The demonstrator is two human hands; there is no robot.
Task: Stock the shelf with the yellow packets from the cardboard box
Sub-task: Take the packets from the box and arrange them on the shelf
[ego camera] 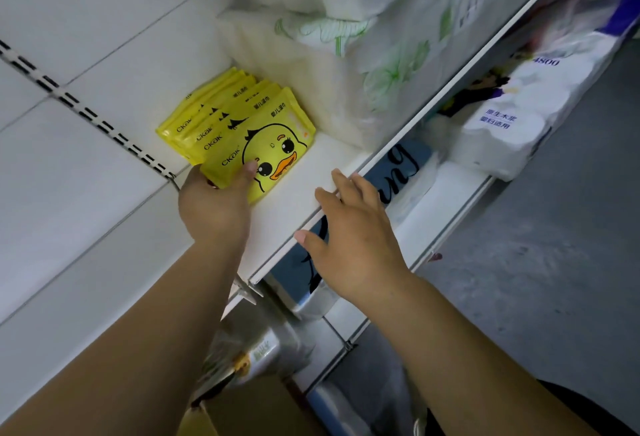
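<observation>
Several yellow packets with a cartoon duck stand in a leaning row on the white shelf, against its back wall. My left hand grips the lower corner of the front yellow packet, thumb on its face. My right hand hovers over the shelf's front edge with fingers spread, holding nothing. A corner of the cardboard box shows at the bottom, with something yellow inside.
Large white tissue packs with green print fill the shelf right of the packets. Lower shelves hold a blue-lettered pack and white toilet-roll packs. Grey floor lies to the right.
</observation>
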